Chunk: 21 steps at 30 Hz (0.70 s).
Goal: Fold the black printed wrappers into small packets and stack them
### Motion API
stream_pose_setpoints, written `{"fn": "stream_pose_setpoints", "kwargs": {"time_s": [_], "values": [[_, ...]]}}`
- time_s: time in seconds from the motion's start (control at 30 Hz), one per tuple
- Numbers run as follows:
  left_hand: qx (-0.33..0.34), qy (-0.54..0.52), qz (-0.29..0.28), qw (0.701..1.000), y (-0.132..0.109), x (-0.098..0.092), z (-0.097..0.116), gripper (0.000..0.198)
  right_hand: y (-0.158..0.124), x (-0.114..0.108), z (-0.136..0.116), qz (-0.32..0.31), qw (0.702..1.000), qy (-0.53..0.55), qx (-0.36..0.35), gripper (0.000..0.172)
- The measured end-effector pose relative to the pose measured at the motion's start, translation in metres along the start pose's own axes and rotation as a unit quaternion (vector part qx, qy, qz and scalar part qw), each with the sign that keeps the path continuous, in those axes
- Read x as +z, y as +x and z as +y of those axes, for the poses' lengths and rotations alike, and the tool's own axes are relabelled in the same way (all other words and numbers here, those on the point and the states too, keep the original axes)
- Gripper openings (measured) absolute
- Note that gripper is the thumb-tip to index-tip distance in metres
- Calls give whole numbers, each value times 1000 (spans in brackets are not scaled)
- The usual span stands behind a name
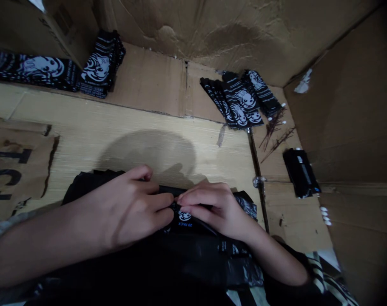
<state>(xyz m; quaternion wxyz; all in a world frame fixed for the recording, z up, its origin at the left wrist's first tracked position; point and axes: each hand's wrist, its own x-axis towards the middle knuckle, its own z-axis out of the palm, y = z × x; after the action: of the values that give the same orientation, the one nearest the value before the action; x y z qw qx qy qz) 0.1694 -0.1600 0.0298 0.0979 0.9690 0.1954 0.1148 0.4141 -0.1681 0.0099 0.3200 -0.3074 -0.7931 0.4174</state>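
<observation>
A black plastic packet [185,224] with a white swirling logo and blue "20 PACK" lettering lies between my two hands, close to my body. My left hand [139,208] is closed, its fingertips pinching at the packet's upper edge. From the other side my right hand [214,204] pinches the same edge, with thumb and fingers meeting the left fingertips. Exactly what the fingertips grip is partly hidden. Crumpled black plastic [91,182] and more dark printed packets [244,202] lie beneath and around the hands.
Printed black packets [241,102] are fanned out at the back right, beside thin brown twigs [274,131]. More packet stacks [99,66] stand at the back left. A black packet [302,172] lies at right. Cardboard walls [346,110] border the table; torn cardboard [18,170] lies left.
</observation>
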Motion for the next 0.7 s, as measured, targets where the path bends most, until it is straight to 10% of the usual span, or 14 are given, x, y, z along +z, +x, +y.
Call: {"fn": "stream_pose_setpoints", "kwargs": {"time_s": [0.7], "values": [[6, 78, 32, 996, -2, 0, 1, 31, 12, 0, -1, -45, 959, 175, 220, 10]]}}
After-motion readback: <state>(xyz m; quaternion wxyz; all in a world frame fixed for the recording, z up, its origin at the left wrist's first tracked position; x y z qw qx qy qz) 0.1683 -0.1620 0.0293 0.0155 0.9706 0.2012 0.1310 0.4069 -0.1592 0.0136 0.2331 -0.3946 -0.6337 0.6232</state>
